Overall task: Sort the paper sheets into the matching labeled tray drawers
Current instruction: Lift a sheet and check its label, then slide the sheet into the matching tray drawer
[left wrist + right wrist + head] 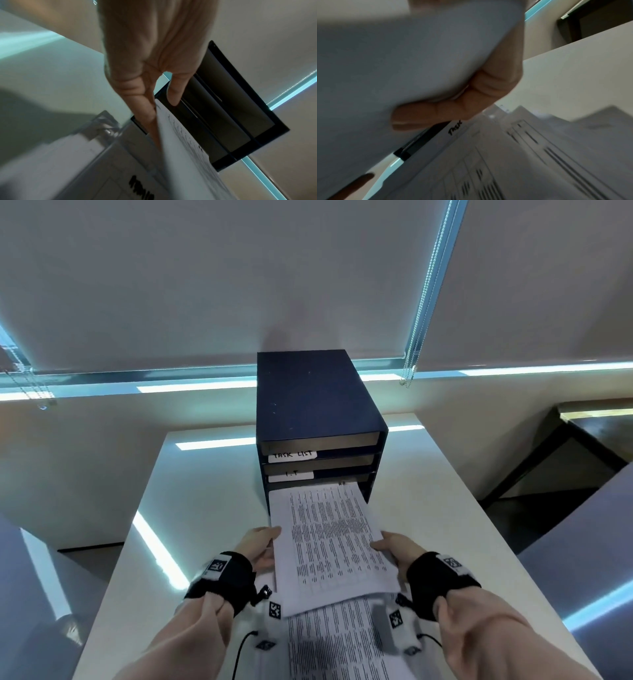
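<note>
At the bottom centre of the head view we have the remaining papers (339,642) lying flat on the white table (212,508), printed side up. Just above them, our left hand (260,547) pinches the left edge of the held sheets (329,542), thumb on top and fingers (150,112) beneath; our right hand (394,547) grips the right edge, fingers (436,115) curled under the paper. Both hands are closed on the sheets, which sag a little between them.

The sheets' far edge sits at the mouth of the lowest visible slot of the dark blue tray unit (315,398), in the middle of the frame. We judge the risk to be here: if the limp leading edge dips or catches the slot lip, the stack could buckle or fan out, and an uneven push from one hand could skew it against the side wall. The slot's own label is hidden by the paper, so we cannot confirm the match.

Above it, the slot marked "I.T" (291,475) and the one marked "TASK LIST" (293,455) show no paper that we can make out; their interiors are too dark to be sure.
</note>
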